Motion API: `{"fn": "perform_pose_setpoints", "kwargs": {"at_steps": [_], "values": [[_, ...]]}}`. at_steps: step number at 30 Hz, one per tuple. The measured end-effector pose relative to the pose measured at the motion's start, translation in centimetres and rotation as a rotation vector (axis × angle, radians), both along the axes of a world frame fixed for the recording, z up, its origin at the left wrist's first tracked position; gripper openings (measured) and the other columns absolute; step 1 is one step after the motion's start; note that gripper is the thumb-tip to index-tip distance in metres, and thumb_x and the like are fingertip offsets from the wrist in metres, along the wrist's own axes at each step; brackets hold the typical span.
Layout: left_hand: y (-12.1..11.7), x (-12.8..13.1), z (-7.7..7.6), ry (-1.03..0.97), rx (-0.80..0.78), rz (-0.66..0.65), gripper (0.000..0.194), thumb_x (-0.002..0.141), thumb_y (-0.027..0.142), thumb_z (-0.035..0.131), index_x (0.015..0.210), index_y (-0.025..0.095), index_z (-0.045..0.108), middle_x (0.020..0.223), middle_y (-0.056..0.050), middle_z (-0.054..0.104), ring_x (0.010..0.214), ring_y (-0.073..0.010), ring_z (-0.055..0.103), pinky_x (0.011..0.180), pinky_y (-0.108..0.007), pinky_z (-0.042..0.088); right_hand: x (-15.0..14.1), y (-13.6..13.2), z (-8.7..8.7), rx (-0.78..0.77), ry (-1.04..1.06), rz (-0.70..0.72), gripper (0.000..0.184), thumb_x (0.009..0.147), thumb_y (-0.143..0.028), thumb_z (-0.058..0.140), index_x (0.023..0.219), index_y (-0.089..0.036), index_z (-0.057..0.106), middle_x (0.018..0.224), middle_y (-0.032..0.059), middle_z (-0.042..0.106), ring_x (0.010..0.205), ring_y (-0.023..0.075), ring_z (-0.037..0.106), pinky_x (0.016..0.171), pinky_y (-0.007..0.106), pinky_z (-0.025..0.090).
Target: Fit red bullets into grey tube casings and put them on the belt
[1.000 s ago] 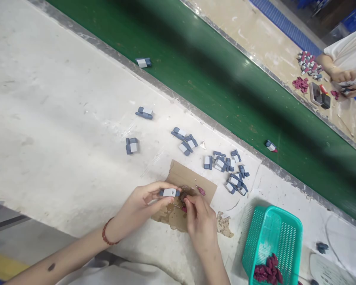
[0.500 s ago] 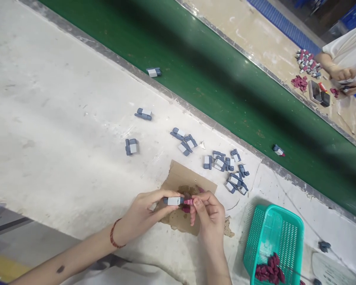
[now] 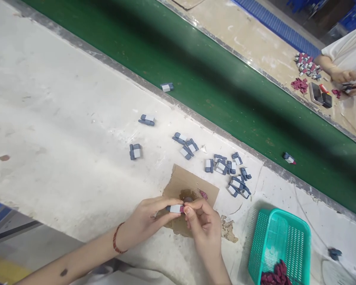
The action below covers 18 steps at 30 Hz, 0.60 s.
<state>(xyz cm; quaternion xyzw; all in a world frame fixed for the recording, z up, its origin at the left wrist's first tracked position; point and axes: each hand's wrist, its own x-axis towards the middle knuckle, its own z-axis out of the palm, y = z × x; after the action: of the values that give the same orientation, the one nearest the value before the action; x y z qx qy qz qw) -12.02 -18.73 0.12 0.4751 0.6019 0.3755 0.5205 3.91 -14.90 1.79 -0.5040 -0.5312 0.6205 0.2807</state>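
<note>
Grey and blue, a small block (image 3: 174,208) is pinched between the left hand's (image 3: 144,217) thumb and fingers, above a stained cardboard sheet (image 3: 209,185). The right hand (image 3: 207,227) grips a maroon part (image 3: 182,209) against the block's end; whether it is fully seated, I cannot tell. Beyond, loose blocks (image 3: 209,166) on the bench (image 3: 77,118) show no maroon, so they look unfitted. More maroon pieces (image 3: 277,274) lie in the green basket (image 3: 256,237). One maroon-tipped block (image 3: 288,158), apparently fitted, rests on the belt (image 3: 136,47).

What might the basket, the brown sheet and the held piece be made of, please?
The basket looks like moulded plastic, faintly glossy, evenly perforated. The brown sheet seems matt cardboard, torn-edged and stained. The held piece, showing no shine, could be matt plastic or resin.
</note>
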Motion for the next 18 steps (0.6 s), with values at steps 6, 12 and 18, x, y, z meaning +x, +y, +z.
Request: {"fn": "perform_pose_setpoints", "kwargs": {"at_steps": [6, 12, 18], "values": [[1.0, -0.4, 0.7, 0.035, 0.089, -0.092, 0.020, 0.080, 0.025, 0.062, 0.095, 0.024, 0.076, 0.092, -0.005, 0.078, 0.077, -0.0208, 0.071, 0.075, -0.027, 0.056, 0.3, 0.3, 1.1, 0.033, -0.051, -0.021, 0.025, 0.088, -0.039, 0.060, 0.074, -0.019, 0.063, 0.056, -0.0024, 0.055, 0.048, 0.0109, 0.047, 0.047, 0.022, 0.041], [2.2, -0.1, 1.5, 0.046, 0.128, -0.188, 0.021, 0.081, 0.025, 0.062, 0.096, 0.025, 0.076, 0.089, -0.005, 0.078, 0.075, -0.0211, 0.071, 0.071, -0.026, 0.055, 0.8, -0.1, 1.2, -0.062, 0.028, -0.136, 0.033, 0.083, -0.048, 0.064, 0.069, -0.018, 0.059, 0.052, -0.0029, 0.053, 0.044, 0.0095, 0.046, 0.042, 0.020, 0.038], [4.4, 0.7, 3.0, 0.024, 0.218, -0.305, 0.016, 0.081, 0.028, 0.065, 0.090, 0.027, 0.078, 0.090, -0.004, 0.077, 0.079, -0.0213, 0.071, 0.071, -0.022, 0.054, 2.4, -1.4, 1.3, -0.016, 0.074, -0.285, 0.031, 0.085, -0.049, 0.061, 0.088, -0.018, 0.068, 0.061, 0.0002, 0.062, 0.049, 0.0111, 0.052, 0.046, 0.022, 0.043]]}}
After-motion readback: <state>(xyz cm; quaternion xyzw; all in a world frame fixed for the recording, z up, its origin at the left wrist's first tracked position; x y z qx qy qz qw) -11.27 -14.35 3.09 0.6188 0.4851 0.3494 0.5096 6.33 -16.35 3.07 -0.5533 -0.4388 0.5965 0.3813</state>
